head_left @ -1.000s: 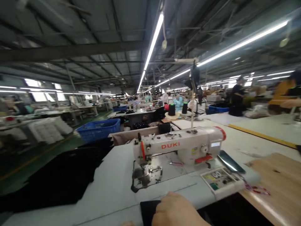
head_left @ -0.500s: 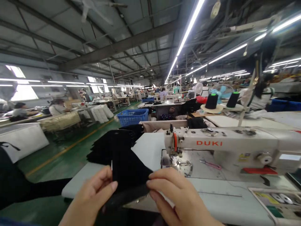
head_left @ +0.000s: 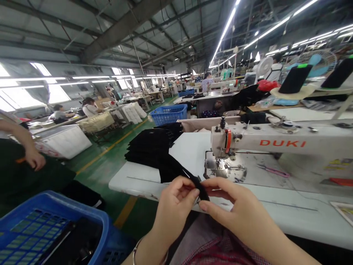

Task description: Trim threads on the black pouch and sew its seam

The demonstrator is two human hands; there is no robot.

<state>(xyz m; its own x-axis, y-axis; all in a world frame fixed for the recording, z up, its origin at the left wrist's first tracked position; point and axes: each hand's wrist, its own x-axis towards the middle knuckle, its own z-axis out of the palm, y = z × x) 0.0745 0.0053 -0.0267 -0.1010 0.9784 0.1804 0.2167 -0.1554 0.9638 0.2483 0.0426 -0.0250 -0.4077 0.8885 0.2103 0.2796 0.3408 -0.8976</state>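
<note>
My left hand (head_left: 174,206) and my right hand (head_left: 234,208) meet at the near edge of the white sewing table (head_left: 275,213). Both pinch the tip of a black fabric piece (head_left: 176,171) that trails back onto the table. Just behind it lies a stack of black fabric pieces (head_left: 153,145) on the table's left end. The white DUKI sewing machine (head_left: 275,141) stands right of my hands, its needle area (head_left: 224,167) a short way beyond my fingertips.
A blue plastic crate (head_left: 49,228) with dark contents sits at my lower left. Another person's hand (head_left: 34,158) rests on dark cloth at the far left. Pink snips (head_left: 273,171) lie under the machine arm. Black thread cones (head_left: 295,79) stand behind. Green aisle floor runs left of the table.
The view has swung left and down. My hands have brought the black piece lower and now pinch its narrow tip instead of holding it up spread between them.
</note>
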